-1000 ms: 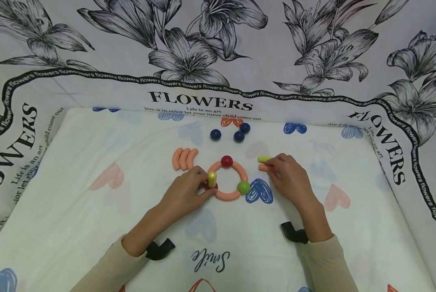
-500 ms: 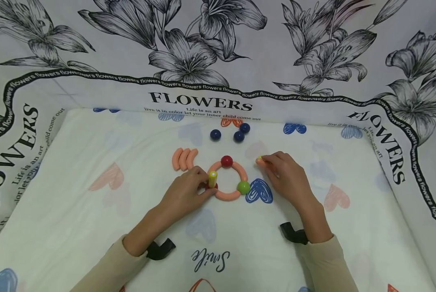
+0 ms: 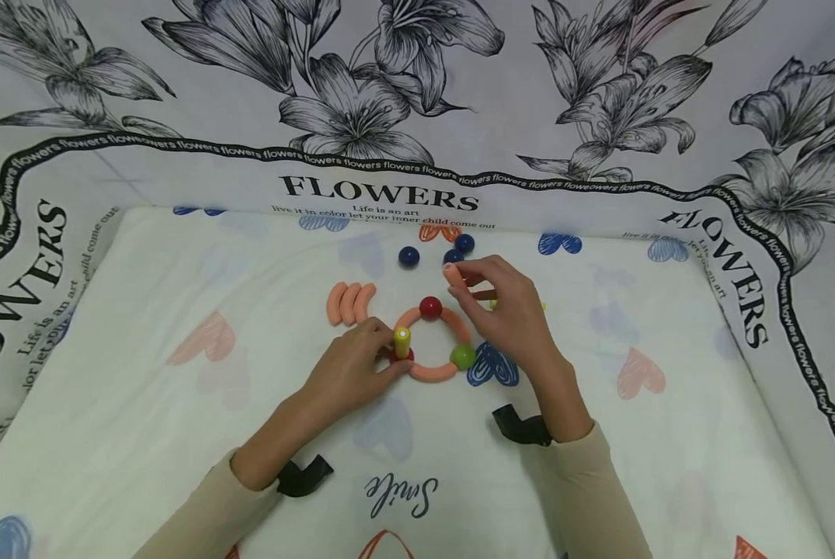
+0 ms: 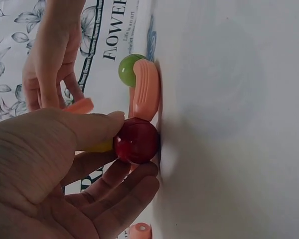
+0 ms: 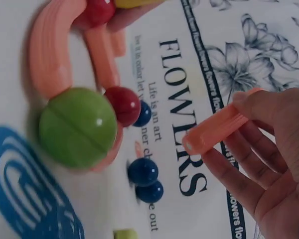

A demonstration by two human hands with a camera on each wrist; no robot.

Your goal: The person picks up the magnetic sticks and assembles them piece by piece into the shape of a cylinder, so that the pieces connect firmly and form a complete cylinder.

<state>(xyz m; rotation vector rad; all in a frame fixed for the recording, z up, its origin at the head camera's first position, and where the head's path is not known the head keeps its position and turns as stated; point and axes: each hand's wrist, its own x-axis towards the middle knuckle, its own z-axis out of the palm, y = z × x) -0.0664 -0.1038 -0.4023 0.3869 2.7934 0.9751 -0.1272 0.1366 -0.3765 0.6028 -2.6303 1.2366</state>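
Note:
A ring of orange curved pieces [image 3: 434, 373] lies on the heart-print cloth, joined by a red ball [image 3: 430, 307] at the far side, a green ball [image 3: 462, 356] and a second red ball [image 4: 137, 141] at the left. A yellow stick [image 3: 401, 341] stands upright on that left ball. My left hand [image 3: 389, 351] pinches the stick just above the ball. My right hand [image 3: 462, 281] is raised over the ring's far right side and pinches a short orange stick [image 5: 219, 128] between thumb and fingertips.
Three spare orange curved pieces [image 3: 349, 303] lie left of the ring. Three dark blue balls [image 3: 408, 257] sit beyond it, close under the right hand. A yellow-green stick [image 3: 541, 306] lies on the cloth, mostly hidden behind the right hand. Flower-print fabric rises at the back.
My right hand has lifted the orange stick off the cloth and moved left and farther back, over the ring. The yellow-green stick stays on the cloth. The left hand has not moved.

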